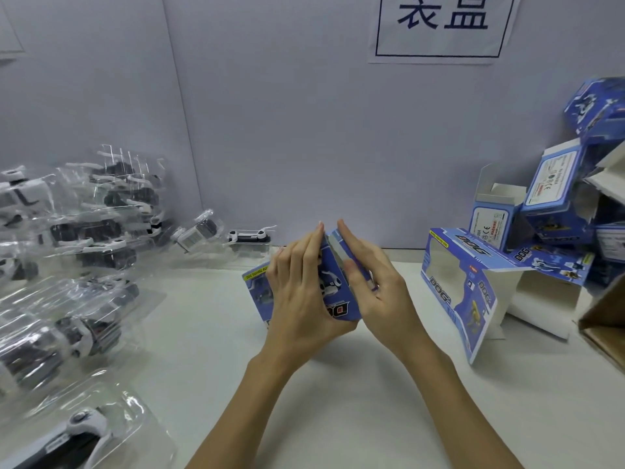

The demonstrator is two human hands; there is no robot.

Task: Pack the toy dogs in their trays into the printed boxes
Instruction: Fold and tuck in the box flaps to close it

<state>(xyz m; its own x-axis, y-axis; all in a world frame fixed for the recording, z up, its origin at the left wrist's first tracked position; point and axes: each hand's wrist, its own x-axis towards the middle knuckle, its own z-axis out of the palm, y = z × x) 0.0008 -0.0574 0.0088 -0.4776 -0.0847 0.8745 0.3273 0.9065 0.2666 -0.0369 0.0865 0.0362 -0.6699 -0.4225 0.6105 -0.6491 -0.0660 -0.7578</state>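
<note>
Both hands met over one blue printed box (333, 301) near the middle of the white table (355, 401). The left hand (299, 292) cupped the box's left face, fingers mostly straight and pressed flat against it, while the right hand (375, 282) pressed the end flap (340, 247) with long fingers, thumb tucked against the box's side. By my reading the box was being closed at its end; whether a toy dog in its tray was already inside could not be told. Trayed toy dogs (77, 231) lay heaped along the table's left edge, and open empty boxes (554, 211) stood piled at the right edge. The next move probably called for tucking the flap fully home and setting the box aside.
</note>
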